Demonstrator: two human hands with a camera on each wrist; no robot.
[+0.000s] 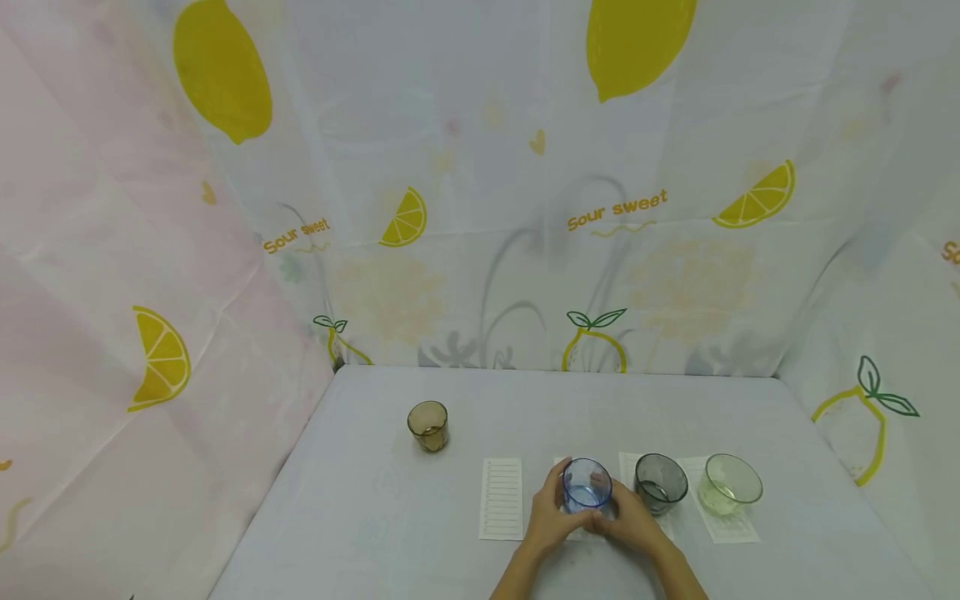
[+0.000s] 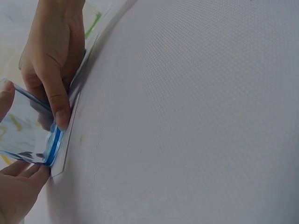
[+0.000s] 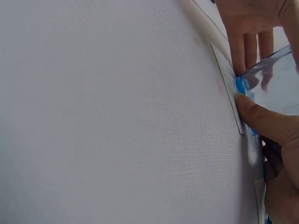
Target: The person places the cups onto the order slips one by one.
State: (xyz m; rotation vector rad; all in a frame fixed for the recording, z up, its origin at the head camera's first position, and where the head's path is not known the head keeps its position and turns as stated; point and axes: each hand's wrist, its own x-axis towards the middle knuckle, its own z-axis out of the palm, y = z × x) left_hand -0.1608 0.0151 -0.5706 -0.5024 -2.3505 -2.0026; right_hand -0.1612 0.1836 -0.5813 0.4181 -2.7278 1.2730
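We saw a blue glass [image 1: 587, 498] standing upright in the lower right of the frame, at the near side of the white surface [image 1: 360, 517]. The person's left hand [image 1: 552, 515] came round it from the left and the right hand [image 1: 628, 522] from the right — each grip was closed on the glass, with the fingers bent about its wall and the two thumbs close together at the front. In the left wrist view we found the right thumb [image 2: 60, 116] low against the thick blue base, and the left thumb [image 2: 5, 99] higher up, by the wall at the left edge. A white sheet [image 2: 60, 163] lay beneath the base; we could not tell whether the glass bore its full weight on it.

Just right of the right hand we had a dark grey glass [image 1: 660, 486] on a second sheet [image 1: 627, 463], and farther right a pale green glass [image 1: 729, 485] on a third sheet [image 1: 733, 531]. To the left of the hands, a lined sheet [image 1: 501, 500] lay flat. A brown glass [image 1: 428, 428] stood well apart, left of centre in the frame. Behind everything we saw a pale cloth backdrop [image 1: 480, 150] — lemons and "Sour sweet" lettering printed across it.
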